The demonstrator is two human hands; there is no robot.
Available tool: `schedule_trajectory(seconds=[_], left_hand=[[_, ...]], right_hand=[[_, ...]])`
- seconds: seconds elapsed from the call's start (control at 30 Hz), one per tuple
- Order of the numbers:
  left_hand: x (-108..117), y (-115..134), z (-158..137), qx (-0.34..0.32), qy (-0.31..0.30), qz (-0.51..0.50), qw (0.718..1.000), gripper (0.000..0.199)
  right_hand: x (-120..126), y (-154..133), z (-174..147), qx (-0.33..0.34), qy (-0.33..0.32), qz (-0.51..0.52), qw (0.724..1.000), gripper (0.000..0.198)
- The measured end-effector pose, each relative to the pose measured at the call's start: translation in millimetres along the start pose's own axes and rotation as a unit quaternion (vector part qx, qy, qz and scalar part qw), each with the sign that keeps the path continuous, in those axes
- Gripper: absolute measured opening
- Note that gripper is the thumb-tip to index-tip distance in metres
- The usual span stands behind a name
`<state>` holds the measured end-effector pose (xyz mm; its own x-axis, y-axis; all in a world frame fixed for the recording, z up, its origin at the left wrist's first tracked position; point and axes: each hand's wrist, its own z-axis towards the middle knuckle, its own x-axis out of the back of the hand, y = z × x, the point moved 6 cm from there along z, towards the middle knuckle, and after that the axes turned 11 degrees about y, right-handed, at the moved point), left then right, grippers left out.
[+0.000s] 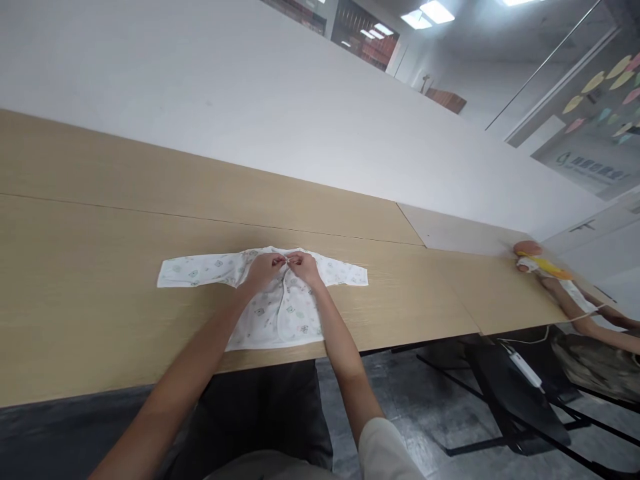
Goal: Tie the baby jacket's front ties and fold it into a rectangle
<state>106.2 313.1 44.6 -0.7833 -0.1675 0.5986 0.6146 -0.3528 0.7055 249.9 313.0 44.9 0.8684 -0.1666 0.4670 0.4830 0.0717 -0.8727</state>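
Observation:
A white baby shirt [303, 313] with small printed figures lies flat on the table [100, 320], its two long sleeves spread to the sides. At the top of its front opening, just below the neckline, my left hand [265, 268] pinches the fabric between closed fingers. Right beside it, my right hand [303, 267] pinches the other side of the same spot, the fingertips of both hands nearly touching. Whatever fastener lies between the fingertips is too small and covered to make out. One front panel overlaps the other below my hands.
A white partition [200, 87] stands behind the table. At the far right, another person's arms [575, 310] reach toward a doll [529, 250] with yellow and white cloth. Below are black folding chairs [515, 393], a white power strip [525, 369] and its cable.

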Motion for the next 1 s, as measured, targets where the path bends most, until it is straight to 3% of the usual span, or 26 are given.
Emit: schedule_trajectory(seconds=[0.2, 0.47, 1.0], left_hand=[[4, -1, -1, 0.021, 0.012, -0.027, 0.999, 0.034], [6, 2, -1, 0.027, 0.019, -0.043, 0.999, 0.032], [2, 4, -4, 0.009, 0.048, 0.043, 0.998, 0.032]], right_hand=[[-2, 2, -1, -0.032, -0.034, 0.070, 0.996, 0.031], [-3, -9, -3, 0.074, 0.000, -0.001, 0.997, 0.027], [-8, -9, -4, 0.044, 0.025, 0.005, 0.999, 0.022]])
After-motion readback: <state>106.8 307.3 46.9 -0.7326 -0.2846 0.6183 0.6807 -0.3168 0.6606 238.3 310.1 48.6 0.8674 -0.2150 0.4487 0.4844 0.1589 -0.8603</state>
